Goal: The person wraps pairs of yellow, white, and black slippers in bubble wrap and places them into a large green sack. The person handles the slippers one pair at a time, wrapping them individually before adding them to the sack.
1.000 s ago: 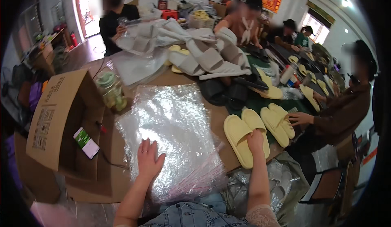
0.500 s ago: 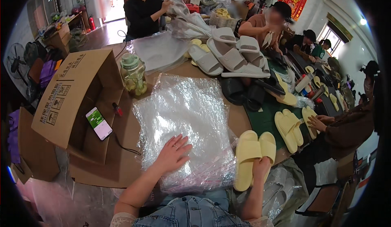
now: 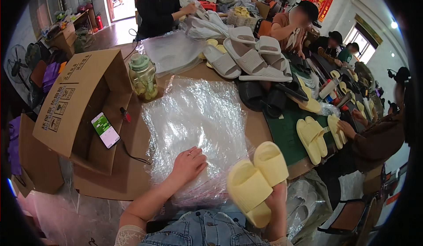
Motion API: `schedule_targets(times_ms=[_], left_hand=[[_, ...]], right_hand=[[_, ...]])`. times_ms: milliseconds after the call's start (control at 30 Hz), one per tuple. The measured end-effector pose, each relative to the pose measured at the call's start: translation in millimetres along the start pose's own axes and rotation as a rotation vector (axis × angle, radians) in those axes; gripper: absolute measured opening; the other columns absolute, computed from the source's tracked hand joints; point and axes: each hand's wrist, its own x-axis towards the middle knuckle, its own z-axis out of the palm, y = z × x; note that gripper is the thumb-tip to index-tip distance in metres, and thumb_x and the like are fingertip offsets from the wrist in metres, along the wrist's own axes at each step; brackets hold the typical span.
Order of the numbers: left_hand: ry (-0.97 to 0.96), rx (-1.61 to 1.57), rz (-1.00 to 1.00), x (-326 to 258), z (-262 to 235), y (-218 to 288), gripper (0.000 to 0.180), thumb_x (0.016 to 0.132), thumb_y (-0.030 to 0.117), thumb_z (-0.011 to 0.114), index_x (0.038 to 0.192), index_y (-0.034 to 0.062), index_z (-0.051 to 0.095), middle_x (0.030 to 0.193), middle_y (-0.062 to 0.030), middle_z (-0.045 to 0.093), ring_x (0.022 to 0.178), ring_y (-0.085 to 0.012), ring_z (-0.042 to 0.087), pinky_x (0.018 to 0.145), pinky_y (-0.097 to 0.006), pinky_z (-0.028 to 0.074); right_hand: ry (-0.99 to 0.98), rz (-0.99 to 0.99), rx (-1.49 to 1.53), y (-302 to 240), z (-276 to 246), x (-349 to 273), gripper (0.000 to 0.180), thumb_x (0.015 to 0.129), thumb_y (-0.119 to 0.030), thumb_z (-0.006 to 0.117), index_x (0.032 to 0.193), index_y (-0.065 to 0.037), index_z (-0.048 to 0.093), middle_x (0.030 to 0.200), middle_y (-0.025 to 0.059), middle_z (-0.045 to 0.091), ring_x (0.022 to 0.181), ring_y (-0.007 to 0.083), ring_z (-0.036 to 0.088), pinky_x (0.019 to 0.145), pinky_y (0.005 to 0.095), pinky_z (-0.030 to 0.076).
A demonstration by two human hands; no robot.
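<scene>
A pair of pale yellow slide slippers is lifted off the table, tilted, at the front right of the plastic bags. My right hand is closed round them from below, its fingers partly hidden behind the soles. On the stack of clear plastic bags rests my left hand, palm down with the fingers a little bent and nothing seen in its grasp. The bags' pinkish edges lie close to me, near the slippers.
A cardboard box at left holds a phone. Beside it stands a jar. Grey slippers and black slippers are piled at the back. More yellow slippers lie right, near a co-worker's hands.
My right hand has raised the yellow slippers and brought them left, over the bags' corner. My left hand's fingers have drawn in slightly on the bags.
</scene>
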Motion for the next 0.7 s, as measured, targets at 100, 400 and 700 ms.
schedule_targets(times_ms=[100, 400, 700], left_hand=[[0.053, -0.142, -0.099, 0.3, -1.4, -0.9, 0.018, 0.088, 0.021, 0.069, 0.103, 0.0117, 0.074, 0.115, -0.0087, 0.07, 0.105, -0.0304, 0.067, 0.086, -0.041, 0.056], [0.08, -0.312, 0.028, 5.0, -31.0, 14.3, 0.026, 0.091, 0.014, 0.064, 0.115, 0.0124, 0.072, 0.128, -0.0113, 0.066, 0.117, -0.033, 0.061, 0.099, -0.042, 0.049], [-0.004, -0.426, 0.214, 8.2, -38.5, 47.0, 0.03, 0.09, 0.012, 0.066, 0.119, 0.0136, 0.072, 0.14, -0.007, 0.059, 0.133, -0.0324, 0.051, 0.111, -0.046, 0.04]], right_hand=[[-0.198, -0.087, 0.048, -6.8, 11.8, 4.1, 0.04, 0.084, -0.019, 0.072, 0.121, -0.004, 0.068, 0.12, 0.0149, 0.069, 0.115, 0.0348, 0.063, 0.097, 0.042, 0.049], [-0.467, -0.052, -0.232, 21.3, 47.0, 16.4, 0.026, 0.078, -0.022, 0.064, 0.075, 0.004, 0.064, 0.081, 0.025, 0.064, 0.079, 0.0424, 0.064, 0.074, 0.0513, 0.052], [-0.317, -0.12, -0.277, 23.4, 112.4, 52.1, 0.025, 0.082, -0.022, 0.063, 0.079, 0.003, 0.062, 0.079, 0.0246, 0.062, 0.078, 0.043, 0.061, 0.073, 0.0528, 0.05]])
